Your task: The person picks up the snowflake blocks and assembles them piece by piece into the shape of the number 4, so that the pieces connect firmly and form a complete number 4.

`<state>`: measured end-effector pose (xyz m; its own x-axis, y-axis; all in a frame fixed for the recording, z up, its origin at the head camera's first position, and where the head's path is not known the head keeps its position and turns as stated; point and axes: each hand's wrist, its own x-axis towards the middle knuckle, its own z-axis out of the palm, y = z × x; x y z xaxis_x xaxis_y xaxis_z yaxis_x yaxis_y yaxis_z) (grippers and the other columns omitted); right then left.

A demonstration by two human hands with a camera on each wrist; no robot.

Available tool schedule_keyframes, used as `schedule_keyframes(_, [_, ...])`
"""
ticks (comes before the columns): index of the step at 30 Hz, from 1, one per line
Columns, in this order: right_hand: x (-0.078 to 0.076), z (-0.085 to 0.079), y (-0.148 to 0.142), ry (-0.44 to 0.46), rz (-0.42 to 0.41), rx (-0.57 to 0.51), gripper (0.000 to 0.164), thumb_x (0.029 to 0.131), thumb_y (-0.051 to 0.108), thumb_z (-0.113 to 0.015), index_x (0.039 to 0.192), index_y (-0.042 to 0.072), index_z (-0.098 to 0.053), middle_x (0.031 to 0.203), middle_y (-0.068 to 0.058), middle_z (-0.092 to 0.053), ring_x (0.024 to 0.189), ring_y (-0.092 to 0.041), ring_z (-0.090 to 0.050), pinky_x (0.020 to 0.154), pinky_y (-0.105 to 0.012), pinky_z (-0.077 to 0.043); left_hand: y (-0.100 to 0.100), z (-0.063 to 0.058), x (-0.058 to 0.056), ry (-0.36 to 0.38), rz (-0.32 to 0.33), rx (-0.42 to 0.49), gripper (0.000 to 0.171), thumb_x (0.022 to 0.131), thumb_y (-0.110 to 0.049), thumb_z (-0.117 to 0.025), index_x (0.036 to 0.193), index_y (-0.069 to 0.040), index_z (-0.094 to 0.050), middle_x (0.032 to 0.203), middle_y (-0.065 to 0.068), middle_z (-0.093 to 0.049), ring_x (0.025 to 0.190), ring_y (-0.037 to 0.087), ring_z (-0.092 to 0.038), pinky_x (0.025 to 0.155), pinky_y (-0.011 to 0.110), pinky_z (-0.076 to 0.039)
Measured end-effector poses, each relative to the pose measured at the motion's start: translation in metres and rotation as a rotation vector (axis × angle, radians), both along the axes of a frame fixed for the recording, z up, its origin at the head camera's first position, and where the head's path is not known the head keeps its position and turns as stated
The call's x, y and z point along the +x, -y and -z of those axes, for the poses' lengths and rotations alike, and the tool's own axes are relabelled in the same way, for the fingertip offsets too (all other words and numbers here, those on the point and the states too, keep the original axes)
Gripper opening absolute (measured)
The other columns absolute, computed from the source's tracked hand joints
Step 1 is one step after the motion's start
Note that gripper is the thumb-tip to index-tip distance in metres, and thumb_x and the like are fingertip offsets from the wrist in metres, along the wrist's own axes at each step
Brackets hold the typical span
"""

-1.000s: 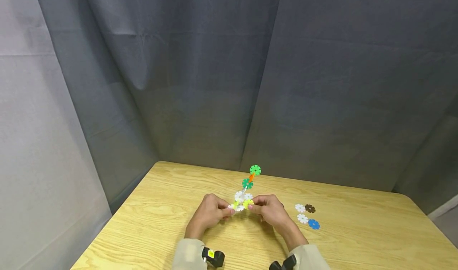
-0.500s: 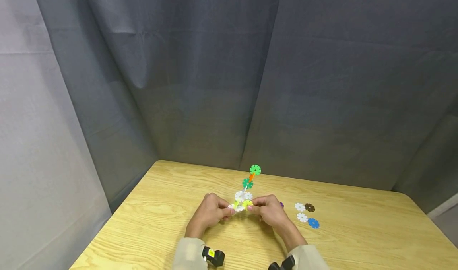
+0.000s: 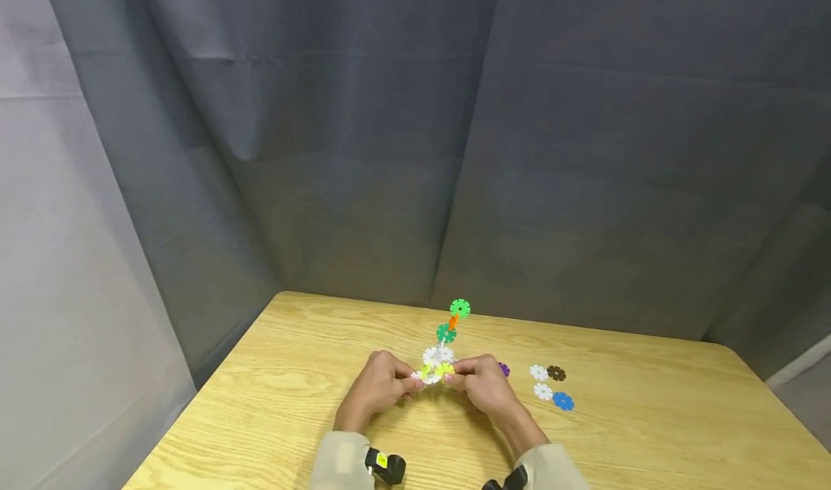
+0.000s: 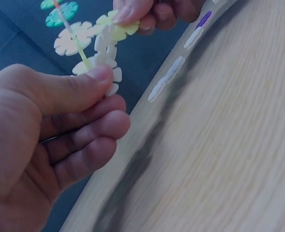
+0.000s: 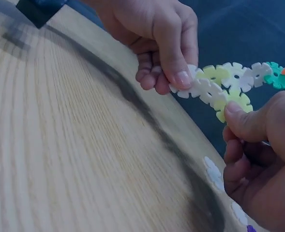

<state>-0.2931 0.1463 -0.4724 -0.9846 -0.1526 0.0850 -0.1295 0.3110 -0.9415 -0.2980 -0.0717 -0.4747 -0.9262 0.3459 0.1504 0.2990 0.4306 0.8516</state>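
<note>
A chain of linked notched plastic discs is held up above the table between both hands. My left hand point(image 3: 383, 385) pinches a white disc point(image 5: 209, 90) at the near end between thumb and fingers. With thumb and forefinger, my right hand point(image 3: 485, 387) pinches a yellow disc point(image 5: 246, 99), which meets the white discs. Another yellow disc point(image 5: 213, 73) sits between white ones. Farther along the chain come a teal disc point(image 3: 446, 333), an orange disc point(image 3: 453, 322) seen nearly edge-on, and a bright green disc point(image 3: 459, 308) at the far end.
Loose discs lie flat on the wooden table point(image 3: 649, 418) right of my right hand: a brown one point(image 3: 556, 373), a blue one point(image 3: 563, 401), white ones point(image 3: 542, 391) and a purple one point(image 3: 504, 369) partly behind the hand. A dark curtain point(image 3: 363, 187) hangs behind the table.
My right hand and its yellow disc have shifted slightly left, toward my left hand. The purple disc has come into sight beside the right hand. The head view has turned slightly.
</note>
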Motion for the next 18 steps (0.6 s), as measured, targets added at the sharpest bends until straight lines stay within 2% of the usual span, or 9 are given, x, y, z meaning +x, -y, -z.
schedule_keyframes(7, [-0.0016, -0.0028, 0.0016, -0.028, -0.020, 0.054, 0.010, 0.088, 0.001, -0.071, 0.081, -0.006, -0.073, 0.060, 0.001, -0.046, 0.054, -0.011, -0.035, 0.048, -0.022, -0.027, 0.0004, 0.0019, -0.0020, 0.008, -0.007, 0.003, 0.007, 0.088, -0.010, -0.078, 0.082, -0.006, -0.079, 0.069, 0.004, -0.070, 0.061, 0.020, -0.067, 0.052, 0.026, -0.051])
schedule_keyframes(10, [-0.0010, -0.0025, -0.0010, -0.030, -0.033, 0.054, 0.009, 0.089, 0.000, -0.070, 0.083, -0.006, -0.074, 0.065, -0.001, -0.052, 0.056, -0.012, -0.037, 0.049, -0.023, -0.029, -0.0005, 0.0043, -0.0031, 0.002, 0.000, -0.013, 0.007, 0.087, -0.013, -0.079, 0.082, -0.008, -0.080, 0.070, 0.003, -0.070, 0.060, 0.016, -0.065, 0.052, 0.026, -0.050])
schedule_keyframes(14, [0.0001, -0.0025, -0.0047, -0.032, -0.027, 0.030, 0.007, 0.089, 0.001, -0.071, 0.088, -0.005, -0.075, 0.077, -0.009, -0.063, 0.062, -0.014, -0.044, 0.053, -0.024, -0.035, -0.0023, 0.0053, -0.0054, -0.082, -0.008, -0.053, 0.010, 0.084, -0.018, -0.082, 0.089, -0.010, -0.081, 0.077, -0.003, -0.072, 0.066, 0.009, -0.060, 0.059, 0.026, -0.050])
schedule_keyframes(18, [0.0000, -0.0039, -0.0072, -0.040, 0.002, 0.010, 0.005, 0.089, 0.001, -0.071, 0.089, -0.001, -0.076, 0.085, -0.015, -0.068, 0.067, -0.018, -0.050, 0.055, -0.025, -0.039, -0.0038, 0.0041, -0.0077, -0.152, -0.016, -0.046, 0.024, 0.080, -0.020, -0.086, 0.100, -0.009, -0.080, 0.087, -0.007, -0.072, 0.076, 0.007, -0.062, 0.068, 0.027, -0.052])
